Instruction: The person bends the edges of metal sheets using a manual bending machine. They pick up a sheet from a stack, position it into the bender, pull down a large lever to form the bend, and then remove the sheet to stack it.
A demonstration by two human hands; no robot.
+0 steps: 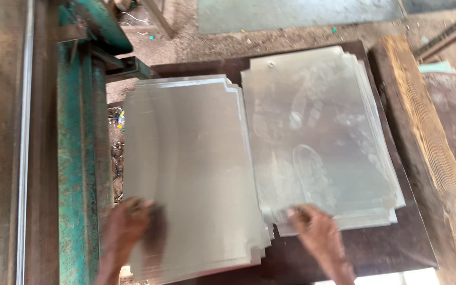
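Two stacks of notched metal sheets lying side by side on a dark board (386,248): left hand (133,224) gripping the left stack (186,169) at its near edge, right hand (312,224) pinching the right stack (317,132) at its near corner, apparently to steady both.

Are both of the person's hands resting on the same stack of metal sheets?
No: the left hand grips the near edge of the left stack, while the right hand touches the near corner of the right stack.

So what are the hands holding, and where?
The left hand grips the left stack of metal sheets at its near left edge. The right hand touches the right stack at its near corner; a grip there cannot be told.
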